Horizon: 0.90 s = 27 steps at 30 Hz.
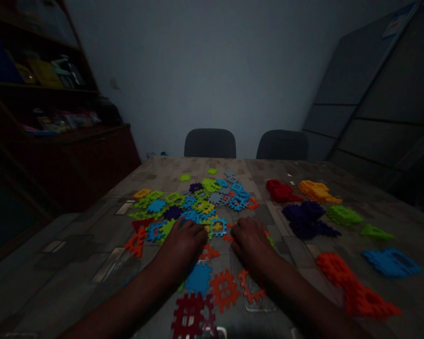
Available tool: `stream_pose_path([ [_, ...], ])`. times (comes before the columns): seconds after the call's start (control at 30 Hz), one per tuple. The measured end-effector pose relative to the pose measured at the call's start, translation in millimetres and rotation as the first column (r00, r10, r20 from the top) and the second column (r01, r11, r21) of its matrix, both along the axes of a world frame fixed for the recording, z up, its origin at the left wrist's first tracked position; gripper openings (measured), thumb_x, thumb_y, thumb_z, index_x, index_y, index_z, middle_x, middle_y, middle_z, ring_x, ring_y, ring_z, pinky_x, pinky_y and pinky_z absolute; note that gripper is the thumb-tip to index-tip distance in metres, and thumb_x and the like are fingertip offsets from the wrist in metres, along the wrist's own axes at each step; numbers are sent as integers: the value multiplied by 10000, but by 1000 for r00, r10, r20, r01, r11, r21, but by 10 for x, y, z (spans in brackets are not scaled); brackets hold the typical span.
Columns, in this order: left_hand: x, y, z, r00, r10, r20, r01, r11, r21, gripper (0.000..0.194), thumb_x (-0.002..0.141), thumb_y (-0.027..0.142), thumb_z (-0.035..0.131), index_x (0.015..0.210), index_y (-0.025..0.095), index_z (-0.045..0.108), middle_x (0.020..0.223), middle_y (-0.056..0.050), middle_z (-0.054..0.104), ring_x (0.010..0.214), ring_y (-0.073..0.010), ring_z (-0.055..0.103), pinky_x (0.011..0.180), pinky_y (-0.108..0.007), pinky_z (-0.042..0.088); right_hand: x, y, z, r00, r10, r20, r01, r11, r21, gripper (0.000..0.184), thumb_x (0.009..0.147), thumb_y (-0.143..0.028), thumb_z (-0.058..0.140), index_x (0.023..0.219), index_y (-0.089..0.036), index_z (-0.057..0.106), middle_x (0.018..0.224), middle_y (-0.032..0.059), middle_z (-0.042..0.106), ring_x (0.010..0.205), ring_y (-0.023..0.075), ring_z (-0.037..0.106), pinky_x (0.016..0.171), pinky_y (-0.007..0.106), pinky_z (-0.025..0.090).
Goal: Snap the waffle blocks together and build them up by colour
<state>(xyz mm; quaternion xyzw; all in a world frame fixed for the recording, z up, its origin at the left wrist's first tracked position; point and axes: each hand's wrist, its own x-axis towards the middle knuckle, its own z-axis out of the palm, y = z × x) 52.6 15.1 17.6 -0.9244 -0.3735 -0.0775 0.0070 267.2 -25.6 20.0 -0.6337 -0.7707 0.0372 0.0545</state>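
Left hand (189, 238) and right hand (250, 238) over mixed plastic pieces (201, 205) on counter (88, 245); can't tell either grip's state.

Dim room, soft blur (light source unclear).

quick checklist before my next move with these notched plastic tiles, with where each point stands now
1. Both hands visible: ok, left hand and right hand are in view.
2. Hands apart: ok, a gap shows between them.
3. Tile firmly gripped: cannot tell, fingertips are unclear.
4. Central tile spread sorted by colour: not ok, blue, green, grey and others mix.
5. Groups on the right single-coloured: ok, including the red group and yellow-orange group.
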Motion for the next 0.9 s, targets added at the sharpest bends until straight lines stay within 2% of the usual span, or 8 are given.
stream_pose_path([
  [0.17,-45,-6,46,998,-49,39,50,998,-37,154,993,152,540,1014,196,686,1082,-83,721,1005,-276,608,924,-446,417,20,18,54,999,5,-34,-4,1000,13,56,870,-159,623,873,-175,677,992,99,658,991,269,570,831,377,364],
  [0.33,-41,-74,99,984,-97,149,115,986,-120,173,1003,174,502,927,191,656,956,-67,694,918,-248,594,828,-383,431,266,-378,187,994,-5,-110,7,1000,25,41,877,-198,616,837,-211,621,949,76,632,903,250,557,780,374,375],
  [0.43,-1,-151,76,949,-174,262,228,955,-191,188,998,159,478,951,196,656,969,-62,691,935,-239,592,869,-393,429,396,-733,40,980,-59,-192,60,998,-1,70,860,-193,610,807,-234,590,920,77,628,873,263,565,752,384,402],
  [0.57,47,-239,37,931,-234,282,302,925,-231,193,985,161,471,980,207,658,975,-65,697,947,-241,591,892,-400,439,478,-1034,-182,949,-62,-308,40,996,-76,28,883,-228,591,880,-249,610,912,74,652,834,256,596,713,368,453],
  [0.63,53,-267,36,933,-233,272,301,923,-240,194,988,171,468,979,215,656,966,-61,696,939,-240,593,886,-393,446,510,-1053,-209,937,-17,-348,-6,998,-66,129,935,-205,518,966,-249,636,973,81,673,885,250,613,750,360,479],
  [0.77,47,-315,54,935,-245,258,312,913,-264,180,1001,186,478,1002,226,653,983,-52,690,947,-235,595,890,-380,443,598,-919,-266,928,211,-305,-218,976,14,451,931,-81,460,1315,-268,604,1369,104,624,1216,268,555,996,412,441],
  [0.83,48,-337,54,935,-260,241,323,905,-277,164,1003,192,489,989,224,649,980,-50,686,944,-234,595,884,-377,439,628,-854,-319,925,265,-272,-276,961,0,524,911,-67,505,1373,-303,584,1469,85,570,1298,285,512,1057,446,398],
  [0.9,55,-355,48,936,-273,220,330,898,-289,148,1004,197,501,972,218,644,976,-48,682,943,-236,594,884,-381,433,632,-830,-325,924,268,-274,-282,959,-14,534,908,-68,528,1372,-324,590,1456,67,589,1295,291,518,1069,461,381],
])
